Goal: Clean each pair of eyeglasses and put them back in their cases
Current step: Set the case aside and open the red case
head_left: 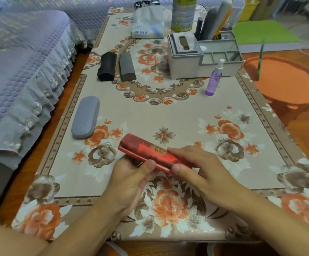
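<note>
Red case: a long, narrow red eyeglass case [150,154] with a gold oval emblem on its top; it is closed and held just above the near middle of the worktop [168,115], slanting from upper left to lower right.
Left hand: the left hand [131,179] grips the case from below, thumb pressed on the near edge, fingers [124,159] curled under it.
Right hand: the right hand [199,167] grasps the right end of the case, fingers laid over the top and thumb on the near edge.
Grey case: a rounded grey case [85,119] lies closed, left of the red one and well apart from it.
Dark cases: a black case [107,66] and a dark grey case [127,66] lie side by side at the far left, just beside each other.
Spray bottle: a purple spray bottle [213,80] stands upright to the right, just in front of a grey desk organiser [190,58].
Far end: a tall tin [183,13] and a white bag [148,23] stand behind the organiser.
Surroundings: a sofa with a lilac cover [20,58] runs along the left; an orange stool [286,80] sits at the right.
Count: four cases, one spray bottle, two hands.
</note>
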`<state>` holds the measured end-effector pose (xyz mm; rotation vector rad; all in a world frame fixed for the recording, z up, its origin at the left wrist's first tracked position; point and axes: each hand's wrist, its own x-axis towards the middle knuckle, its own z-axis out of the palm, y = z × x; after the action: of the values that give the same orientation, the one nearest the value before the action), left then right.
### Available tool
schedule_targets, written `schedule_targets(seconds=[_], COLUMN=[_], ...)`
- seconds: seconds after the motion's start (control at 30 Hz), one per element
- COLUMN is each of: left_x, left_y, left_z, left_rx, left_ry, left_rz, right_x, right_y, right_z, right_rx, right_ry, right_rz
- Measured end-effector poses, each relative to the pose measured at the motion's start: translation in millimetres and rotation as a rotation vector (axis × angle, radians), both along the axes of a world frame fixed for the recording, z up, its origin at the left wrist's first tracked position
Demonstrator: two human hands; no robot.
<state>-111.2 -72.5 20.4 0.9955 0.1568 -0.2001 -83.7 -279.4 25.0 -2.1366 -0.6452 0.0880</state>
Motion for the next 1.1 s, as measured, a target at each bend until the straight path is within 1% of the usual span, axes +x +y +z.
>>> schedule_targets(seconds=[0.1, 0.13, 0.23, 0.27, 0.37, 0.4, 0.43, 0.47, 0.53, 0.57, 0.6, 0.63, 0.7, 0.8, 0.87, 0.93, 1.03, 1.1], left_x=[-2.1, -3.2, -7.7, -8.8, -7.9, -6.9, -5.8, -5.3, -4.6, -4.2, -3.9, -3.8, -5.0, -8.6, -10.1, -10.9, -11.1, -10.5], left_y=[-2.9, -3.8, -7.7, -8.2, -9.1, -10.0, -11.5, -12.9, -13.8, -13.6, -13.1, -13.1, -13.5, -15.4, -16.2, -16.7, -17.8, -18.1], left_z=[-0.3, -0.2, 0.7, 0.4, -0.1, -0.2, -0.5, -1.2, -3.0, -4.0, -4.5, -3.9, -3.3, -3.4, -3.7, -2.5, -2.3, -2.5], left_rx=[-0.022, -0.03, -0.043, -0.052, -0.126, -0.146, -0.158, -0.163, -0.171, -0.181, -0.196, -0.207, -0.21, -0.154, -0.118, -0.088, -0.056, -0.035], left_ry=[0.007, 0.005, -0.002, 0.01, 0.061, 0.083, 0.111, 0.142, 0.195, 0.214, 0.229, 0.238, 0.25, 0.271, 0.261, 0.241, 0.209, 0.202], left_rz=[-0.007, -0.01, -0.062, -0.077, -0.077, -0.055, -0.021, 0.02, 0.098, 0.129, 0.151, 0.161, 0.152, 0.118, 0.107, 0.095, 0.08, 0.08], right_x=[1.0, 0.1, 3.4, 6.2, 15.0, 17.5, 19.1, 20.4, 24.9, 25.6, 26.1, 25.3, 22.1, 19.4, 18.9, 16.6, 9.9, 6.1], right_y=[-2.0, -1.9, -3.7, -5.7, -13.8, -14.9, -15.1, -15.9, -22.2, -25.8, -29.7, -31.4, -27.0, -15.9, -13.5, -12.4, -6.6, -3.6], right_z=[0.6, -0.4, 1.7, 3.7, 11.8, 13.8, 15.1, 16.2, 18.1, 19.5, 18.0, 16.7, 12.9, 8.0, 7.5, 7.5, 3.8, 0.9], right_rx=[-0.018, -0.002, 0.151, 0.171, 0.134, 0.143, 0.153, 0.152, 0.097, 0.053, 0.001, -0.043, -0.101, -0.13, -0.183, -0.191, -0.231, -0.212], right_ry=[-0.087, -0.084, 0.113, 0.168, 0.365, 0.433, 0.462, 0.403, 0.109, -0.01, -0.073, -0.074, 0.045, 0.17, 0.242, 0.315, 0.328, 0.332], right_rz=[-0.043, -0.064, -0.204, -0.23, -0.162, -0.156, -0.184, -0.25, -0.383, -0.371, -0.312, -0.241, -0.178, -0.209, -0.222, -0.247, -0.312, -0.344])
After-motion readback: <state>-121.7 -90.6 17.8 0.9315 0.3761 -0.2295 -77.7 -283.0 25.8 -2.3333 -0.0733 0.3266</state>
